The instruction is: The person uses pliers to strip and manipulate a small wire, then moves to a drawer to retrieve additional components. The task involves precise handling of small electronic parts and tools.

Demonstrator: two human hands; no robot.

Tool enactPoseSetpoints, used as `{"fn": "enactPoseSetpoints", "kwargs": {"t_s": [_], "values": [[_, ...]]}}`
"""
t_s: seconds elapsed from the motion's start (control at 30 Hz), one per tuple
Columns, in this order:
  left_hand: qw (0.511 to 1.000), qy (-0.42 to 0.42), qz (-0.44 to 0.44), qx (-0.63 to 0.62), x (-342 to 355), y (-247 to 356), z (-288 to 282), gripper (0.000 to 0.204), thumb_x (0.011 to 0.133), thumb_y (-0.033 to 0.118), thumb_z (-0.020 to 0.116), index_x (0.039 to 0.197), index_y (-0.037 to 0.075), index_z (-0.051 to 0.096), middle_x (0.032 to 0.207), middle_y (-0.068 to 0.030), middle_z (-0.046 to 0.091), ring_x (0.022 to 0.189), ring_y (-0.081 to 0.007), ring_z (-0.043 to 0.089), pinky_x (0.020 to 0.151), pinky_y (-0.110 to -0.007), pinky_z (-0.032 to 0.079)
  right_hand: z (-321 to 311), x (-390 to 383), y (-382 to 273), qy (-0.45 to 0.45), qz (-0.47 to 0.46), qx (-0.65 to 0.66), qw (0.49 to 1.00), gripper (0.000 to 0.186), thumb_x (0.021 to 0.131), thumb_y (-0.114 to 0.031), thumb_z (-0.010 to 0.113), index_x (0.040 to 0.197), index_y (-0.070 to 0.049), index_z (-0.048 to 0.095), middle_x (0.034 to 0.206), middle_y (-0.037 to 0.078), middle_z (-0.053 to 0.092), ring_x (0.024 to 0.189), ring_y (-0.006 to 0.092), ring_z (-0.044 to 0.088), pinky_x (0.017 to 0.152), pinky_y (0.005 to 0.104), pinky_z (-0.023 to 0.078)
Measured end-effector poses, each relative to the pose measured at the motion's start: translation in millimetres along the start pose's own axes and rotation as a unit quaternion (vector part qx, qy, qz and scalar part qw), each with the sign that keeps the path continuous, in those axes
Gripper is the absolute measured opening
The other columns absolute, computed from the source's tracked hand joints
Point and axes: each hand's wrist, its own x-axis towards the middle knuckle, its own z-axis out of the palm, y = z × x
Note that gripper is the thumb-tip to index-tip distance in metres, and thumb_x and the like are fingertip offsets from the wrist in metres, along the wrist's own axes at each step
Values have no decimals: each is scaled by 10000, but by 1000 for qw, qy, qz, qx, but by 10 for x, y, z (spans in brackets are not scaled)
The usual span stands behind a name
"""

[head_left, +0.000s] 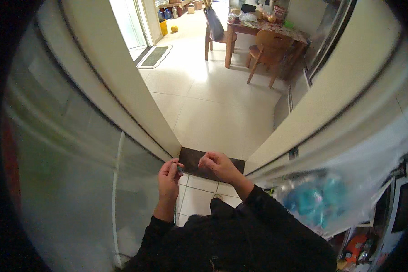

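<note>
In front of my body, my left hand point(168, 176) is raised, with its thumb and fingers closed on a small dark greenish object point(179, 169). That object is mostly hidden by the fingers, and its kind does not show. A short gap to the right, my right hand point(217, 164) is held at about the same height, its fingers curled together. Whether anything sits inside those curled fingers is hidden. Both hands appear over the dark door sill point(192, 161) and touch neither door frame.
A frosted glass door panel point(77, 181) stands close on my left. On my right hangs a clear plastic bag point(317, 199) with blue-green contents. Beyond the doorway are a tiled floor point(213, 113), a wooden chair point(272, 45), a cluttered table point(254, 29) and a doormat point(155, 56).
</note>
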Motion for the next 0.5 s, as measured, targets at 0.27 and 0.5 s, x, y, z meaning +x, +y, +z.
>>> {"fn": "enactPoseSetpoints", "kwargs": {"t_s": [0.27, 0.5], "values": [[999, -26, -37, -17, 2253, 206, 490, 233, 1014, 122, 556, 1213, 12, 609, 995, -80, 675, 797, -103, 607, 710, -231, 514, -1058, 1914, -270, -25, 47, -29, 998, 286, 975, -269, 607, 893, -4, 681, 731, 19, 633, 701, 112, 571, 666, 280, 468], [939, -149, -197, -239, 4717, 209, 1309, 181, 1006, 213, 593, 1141, 94, 578, 1042, -67, 669, 872, -136, 606, 786, -304, 507, -2275, 3355, -710, 97, 61, -45, 992, 155, 965, -155, 607, 972, -5, 643, 816, 43, 657, 729, 114, 603, 661, 268, 488]]}}
